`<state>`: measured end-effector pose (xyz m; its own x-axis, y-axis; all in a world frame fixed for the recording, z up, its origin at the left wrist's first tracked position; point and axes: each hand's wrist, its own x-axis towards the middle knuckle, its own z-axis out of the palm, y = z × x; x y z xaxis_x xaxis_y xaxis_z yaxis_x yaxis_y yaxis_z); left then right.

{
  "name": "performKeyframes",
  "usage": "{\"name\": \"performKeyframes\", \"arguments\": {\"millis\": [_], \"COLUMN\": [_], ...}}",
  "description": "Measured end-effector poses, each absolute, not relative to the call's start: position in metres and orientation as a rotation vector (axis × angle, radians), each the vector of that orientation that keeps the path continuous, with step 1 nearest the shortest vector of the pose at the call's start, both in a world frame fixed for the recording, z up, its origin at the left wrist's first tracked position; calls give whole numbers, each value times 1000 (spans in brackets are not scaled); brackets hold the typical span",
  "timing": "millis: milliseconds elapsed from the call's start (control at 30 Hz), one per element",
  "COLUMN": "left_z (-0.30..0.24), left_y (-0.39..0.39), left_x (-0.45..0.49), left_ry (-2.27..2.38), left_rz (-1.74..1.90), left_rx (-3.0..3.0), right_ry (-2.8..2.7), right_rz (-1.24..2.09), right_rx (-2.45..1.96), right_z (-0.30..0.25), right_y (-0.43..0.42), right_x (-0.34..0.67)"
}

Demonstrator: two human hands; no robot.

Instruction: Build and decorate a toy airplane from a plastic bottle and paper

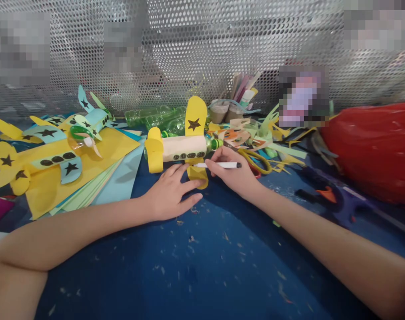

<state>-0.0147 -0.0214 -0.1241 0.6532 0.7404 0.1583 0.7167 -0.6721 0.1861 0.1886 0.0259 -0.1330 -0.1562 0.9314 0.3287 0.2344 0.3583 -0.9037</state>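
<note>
A bottle plane (184, 147) with a cream paper body, yellow wings and a black star lies on the blue table (202, 266). My left hand (170, 193) rests flat with fingers spread, pressing the plane's near yellow wing (198, 174) onto the table. My right hand (234, 171) is closed on a white marker (218, 165) with a black cap end, held sideways with its tip pointing left at that wing.
Finished paper planes (38, 155) sit on a stack of yellow and green paper sheets (98, 178) at left. Yellow-handled scissors (255, 162), paper scraps and cups of sticks lie behind. A glue gun (325, 198) and red bag (375, 146) are at right. Perforated metal screen behind.
</note>
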Motion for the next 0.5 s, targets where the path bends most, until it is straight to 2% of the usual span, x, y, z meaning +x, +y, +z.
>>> {"name": "performKeyframes", "arguments": {"millis": [500], "left_z": [-124], "left_y": [-21], "left_x": [-15], "left_ry": [1207], "left_rz": [360], "left_rx": [2775], "right_ry": [-1696], "right_rz": [916], "right_rx": [-1067], "right_z": [-131], "right_y": [24], "right_x": [188]}}
